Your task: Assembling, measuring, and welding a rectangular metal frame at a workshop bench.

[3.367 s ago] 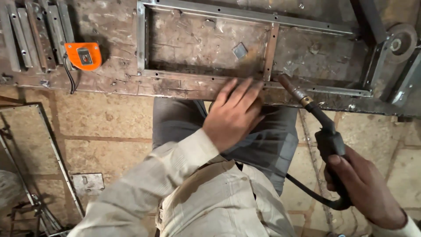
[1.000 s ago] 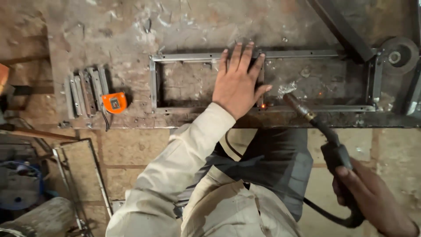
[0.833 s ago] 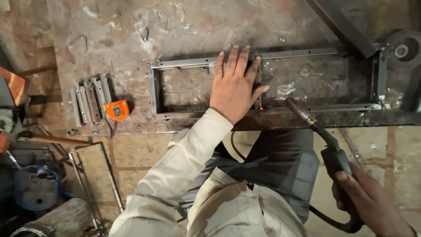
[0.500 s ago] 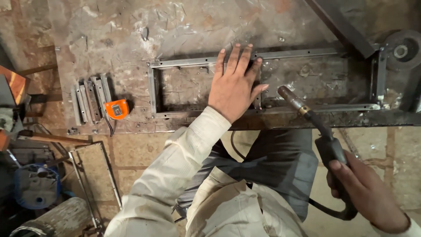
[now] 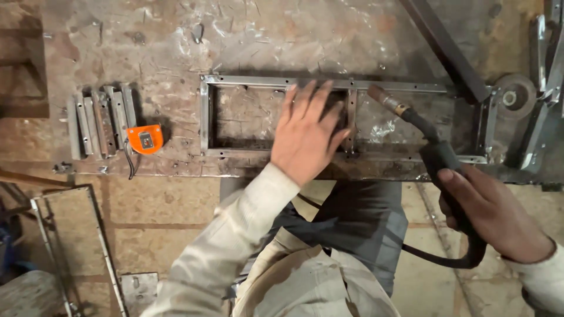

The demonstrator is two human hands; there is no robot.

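Observation:
A long rectangular frame of perforated metal angle (image 5: 276,81) lies flat on a worn steel workbench (image 5: 153,47). My left hand (image 5: 306,134) rests on it with fingers spread, pressing on the frame beside its middle crossbar (image 5: 351,117). My right hand (image 5: 492,213) grips the black handle of a welding torch (image 5: 423,140). The torch's brass nozzle (image 5: 380,97) points up and left, just right of the crossbar and near the frame's far rail. A black hose loops down from the handle.
An orange tape measure (image 5: 145,139) and several short metal angle pieces (image 5: 100,120) lie at the left of the bench. A grinder disc (image 5: 514,97) and a dark steel bar (image 5: 443,47) sit at the right. Another metal frame (image 5: 70,246) lies on the tiled floor.
The torch has swung from the frame's near rail, where a spark glowed, up toward the far rail beside the crossbar. My left hand has stayed flat on the frame.

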